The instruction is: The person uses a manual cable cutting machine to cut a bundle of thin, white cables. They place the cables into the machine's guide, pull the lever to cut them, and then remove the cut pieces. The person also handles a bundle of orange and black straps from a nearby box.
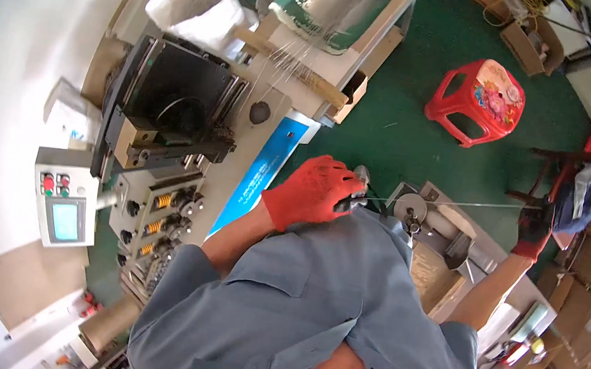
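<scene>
Red gloves with dark palms cover both my hands. A thin, straight metal wire [479, 206] stretches between them, in front of my grey shirt. My left hand [317, 192] is closed at the wire's left end, by my chest; a small shiny metal piece beside its fingers is too unclear to name. Out to the right, my right hand [535, 231] grips the other end, its fingers partly lost in shadow. Beneath the wire is a small bench machine with a pale round disc [410, 207].
To the left stands a black machine [176, 102] with a control box [65, 197]. Many thin wires lie on a green tray [333, 3] at the far bench, beside a white sack [198, 8]. A red stool [479, 102] stands on the green floor; cardboard boxes [560, 330] pile up right.
</scene>
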`<state>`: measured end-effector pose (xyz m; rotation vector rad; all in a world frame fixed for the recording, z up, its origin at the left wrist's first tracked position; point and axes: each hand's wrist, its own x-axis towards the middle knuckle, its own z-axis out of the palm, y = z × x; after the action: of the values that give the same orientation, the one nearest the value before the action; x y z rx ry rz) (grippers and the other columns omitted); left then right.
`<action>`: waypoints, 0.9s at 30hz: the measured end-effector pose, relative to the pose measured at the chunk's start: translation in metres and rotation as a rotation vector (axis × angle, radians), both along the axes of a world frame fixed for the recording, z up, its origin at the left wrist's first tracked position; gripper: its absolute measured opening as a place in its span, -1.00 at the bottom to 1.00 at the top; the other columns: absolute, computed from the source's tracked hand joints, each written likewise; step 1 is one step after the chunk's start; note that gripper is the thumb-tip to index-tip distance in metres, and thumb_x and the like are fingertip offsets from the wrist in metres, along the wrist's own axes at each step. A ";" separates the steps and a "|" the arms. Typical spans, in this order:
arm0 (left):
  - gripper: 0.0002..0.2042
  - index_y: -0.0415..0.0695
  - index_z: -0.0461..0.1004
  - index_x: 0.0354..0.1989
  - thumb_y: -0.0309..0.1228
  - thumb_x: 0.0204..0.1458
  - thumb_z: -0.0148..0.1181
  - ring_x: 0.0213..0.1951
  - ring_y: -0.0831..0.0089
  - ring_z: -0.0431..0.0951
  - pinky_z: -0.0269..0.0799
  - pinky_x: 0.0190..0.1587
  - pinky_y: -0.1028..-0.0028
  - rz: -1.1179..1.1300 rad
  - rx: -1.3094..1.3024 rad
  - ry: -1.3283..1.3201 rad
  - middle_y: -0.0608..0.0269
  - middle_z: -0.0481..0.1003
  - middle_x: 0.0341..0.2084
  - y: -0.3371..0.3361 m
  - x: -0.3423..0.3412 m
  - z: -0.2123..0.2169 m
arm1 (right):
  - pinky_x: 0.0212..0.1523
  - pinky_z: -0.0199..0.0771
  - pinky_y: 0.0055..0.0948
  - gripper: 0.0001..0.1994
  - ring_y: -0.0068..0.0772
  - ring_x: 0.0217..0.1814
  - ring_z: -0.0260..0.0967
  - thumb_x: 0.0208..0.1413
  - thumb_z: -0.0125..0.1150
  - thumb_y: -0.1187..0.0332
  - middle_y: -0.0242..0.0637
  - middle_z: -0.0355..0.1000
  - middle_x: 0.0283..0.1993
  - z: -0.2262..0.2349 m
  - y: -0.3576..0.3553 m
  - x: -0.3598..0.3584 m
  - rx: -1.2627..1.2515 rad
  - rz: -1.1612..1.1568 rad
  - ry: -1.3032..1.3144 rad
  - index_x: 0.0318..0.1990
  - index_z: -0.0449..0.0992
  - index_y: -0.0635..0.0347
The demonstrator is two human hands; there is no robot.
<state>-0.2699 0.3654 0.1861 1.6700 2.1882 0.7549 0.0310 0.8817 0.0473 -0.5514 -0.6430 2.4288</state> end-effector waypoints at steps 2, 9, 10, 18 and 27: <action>-0.70 -0.04 0.53 -0.23 -0.22 -0.15 0.32 -0.21 0.19 0.51 0.40 -0.14 0.26 0.126 0.006 -0.021 0.20 0.54 -0.31 -0.015 0.002 -0.011 | -0.27 0.47 -0.34 -0.66 -0.34 -0.27 0.44 0.29 -0.08 0.15 -0.28 0.51 -0.10 -0.003 0.016 -0.050 0.167 0.015 -0.269 -0.01 0.48 0.18; -0.68 -0.01 0.55 -0.21 -0.16 -0.13 0.32 -0.20 0.15 0.52 0.40 -0.12 0.24 0.507 -0.113 -0.167 0.19 0.55 -0.30 -0.061 -0.016 -0.021 | -0.23 0.50 -0.33 -0.71 -0.37 -0.20 0.48 0.27 -0.01 0.20 -0.26 0.54 -0.13 -0.033 0.020 -0.262 -0.164 0.292 -0.047 -0.06 0.52 0.17; -0.68 -0.01 0.55 -0.21 -0.15 -0.13 0.33 -0.20 0.14 0.52 0.39 -0.11 0.24 0.572 -0.136 -0.184 0.19 0.55 -0.29 -0.069 -0.021 -0.021 | -0.23 0.50 -0.32 -0.71 -0.36 -0.20 0.48 0.27 0.00 0.20 -0.25 0.54 -0.13 -0.042 0.016 -0.287 -0.172 0.317 -0.026 -0.06 0.52 0.17; -0.76 -0.03 0.54 -0.29 -0.21 -0.10 0.30 -0.27 0.09 0.52 0.41 -0.20 0.21 0.752 -0.152 -0.218 0.16 0.55 -0.37 -0.106 -0.082 -0.037 | -0.29 0.48 -0.30 -0.75 -0.30 -0.32 0.47 0.26 0.06 0.22 -0.24 0.53 -0.36 -0.009 -0.052 -0.462 -0.012 0.503 -0.180 -0.14 0.54 0.18; -0.76 -0.07 0.52 -0.26 -0.24 -0.06 0.28 -0.25 0.08 0.52 0.42 -0.20 0.17 0.939 -0.073 -0.247 0.14 0.54 -0.34 -0.092 -0.106 -0.065 | -0.50 0.36 -0.42 -0.71 -0.44 -0.54 0.26 0.27 0.05 0.16 -0.38 0.39 -0.53 0.008 -0.063 -0.587 0.037 0.616 -0.320 -0.08 0.50 0.20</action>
<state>-0.3759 0.2735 0.1215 0.3906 2.7017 0.9887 -0.5556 0.8187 0.0548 -0.8334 -1.1245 2.9094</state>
